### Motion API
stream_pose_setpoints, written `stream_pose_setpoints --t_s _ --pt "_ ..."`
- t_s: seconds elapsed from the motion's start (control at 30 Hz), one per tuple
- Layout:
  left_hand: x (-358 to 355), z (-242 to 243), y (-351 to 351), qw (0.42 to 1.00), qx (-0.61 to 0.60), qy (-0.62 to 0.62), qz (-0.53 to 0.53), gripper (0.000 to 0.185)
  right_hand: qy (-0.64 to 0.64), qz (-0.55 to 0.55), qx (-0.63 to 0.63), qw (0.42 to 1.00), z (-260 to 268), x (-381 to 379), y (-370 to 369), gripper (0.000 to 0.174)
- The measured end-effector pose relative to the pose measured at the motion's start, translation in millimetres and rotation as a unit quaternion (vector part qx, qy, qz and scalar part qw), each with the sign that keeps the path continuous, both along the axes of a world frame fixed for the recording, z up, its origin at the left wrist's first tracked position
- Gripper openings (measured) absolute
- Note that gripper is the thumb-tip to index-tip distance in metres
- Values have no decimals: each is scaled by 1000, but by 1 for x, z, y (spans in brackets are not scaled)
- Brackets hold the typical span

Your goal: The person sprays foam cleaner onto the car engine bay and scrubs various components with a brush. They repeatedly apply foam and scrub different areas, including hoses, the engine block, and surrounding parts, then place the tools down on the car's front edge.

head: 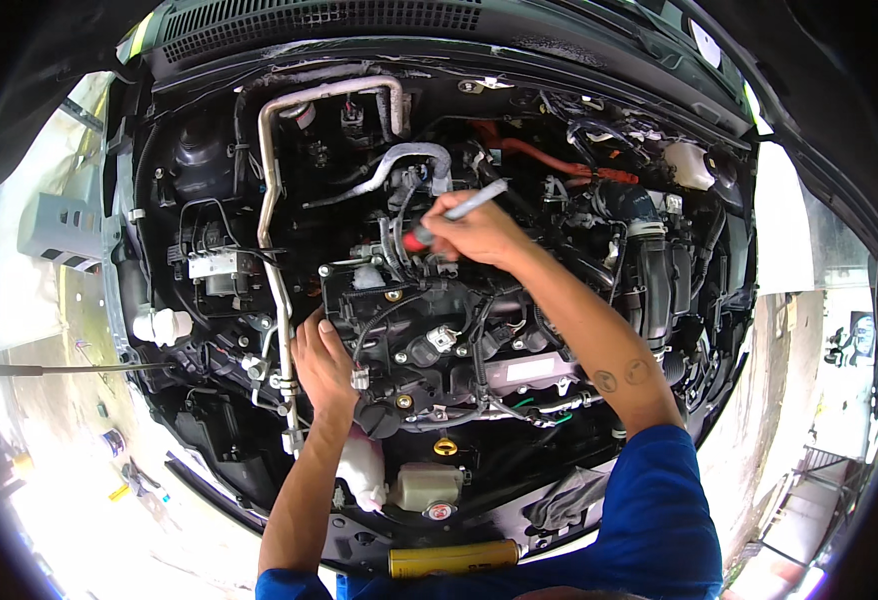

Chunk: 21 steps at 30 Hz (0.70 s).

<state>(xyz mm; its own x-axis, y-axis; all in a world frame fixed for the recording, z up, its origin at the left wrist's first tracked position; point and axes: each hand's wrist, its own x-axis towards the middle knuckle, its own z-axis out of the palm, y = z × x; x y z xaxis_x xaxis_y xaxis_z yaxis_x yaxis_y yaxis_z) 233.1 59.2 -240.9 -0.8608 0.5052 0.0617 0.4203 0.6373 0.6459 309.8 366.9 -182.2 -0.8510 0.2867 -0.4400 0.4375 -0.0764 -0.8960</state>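
Note:
An engine (416, 330) with its wiring and hoses fills the open bay. My right hand (471, 231) is closed on a grey-handled brush (484, 196), tilted over the rear of the engine. Its red lower part (413, 241) is next to thin hoses and looks blurred; whether its tip touches anything cannot be told. My left hand (324, 358) rests against the engine's left side, beside a metal pipe (283, 300), with its fingertips near the black cover. It seems to hold nothing, though its palm side is hidden. Whitish foam or residue (368, 277) lies on the cover near its rear left corner.
A yellow can (454, 559) and a dark grey cloth (568, 499) lie on the front edge of the bay. A coolant reservoir (430, 487) stands near the front. Orange cables (559, 161) run behind the engine. A thin rod (71, 369) crosses the left side.

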Motion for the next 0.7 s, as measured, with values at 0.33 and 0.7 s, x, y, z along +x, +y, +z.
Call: stream_pose_setpoints --t_s 0.33,0.7 --pt "1 0 -2 1000 5 -16 7 44 54 17 206 977 -9 -8 -18 19" --pt "-1 -5 -8 1000 5 -11 10 41 -53 -11 29 998 43 43 24 17"
